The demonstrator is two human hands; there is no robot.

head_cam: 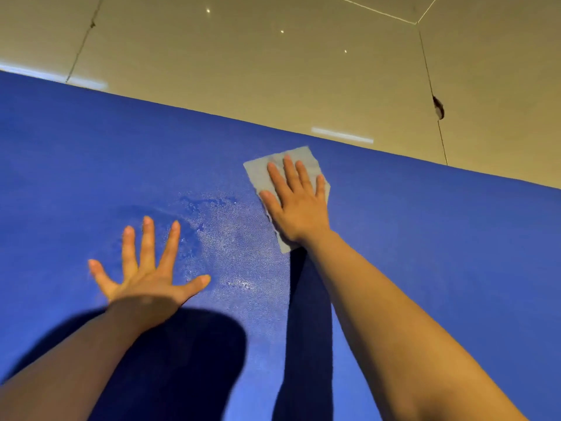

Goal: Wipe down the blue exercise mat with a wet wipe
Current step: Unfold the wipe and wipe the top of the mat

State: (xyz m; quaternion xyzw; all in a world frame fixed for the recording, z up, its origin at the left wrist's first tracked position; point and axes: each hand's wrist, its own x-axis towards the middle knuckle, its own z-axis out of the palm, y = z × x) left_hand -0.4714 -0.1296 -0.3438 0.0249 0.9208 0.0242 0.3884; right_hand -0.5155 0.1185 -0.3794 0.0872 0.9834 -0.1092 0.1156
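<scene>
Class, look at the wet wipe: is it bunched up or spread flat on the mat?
Spread flat. The wet wipe lies as a sheet beneath the right hand, corners showing.

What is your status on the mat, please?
Right hand flat on wipe, near mat far edge. Left hand spread flat on mat. Wet patch between. Nothing in the way.

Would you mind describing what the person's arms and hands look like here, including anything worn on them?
Both forearms are bare, with no sleeves reaching into view. The left hand and right hand wear no gloves, and no rings, watch or bracelet show on either. The nails look short and unpainted.
</scene>
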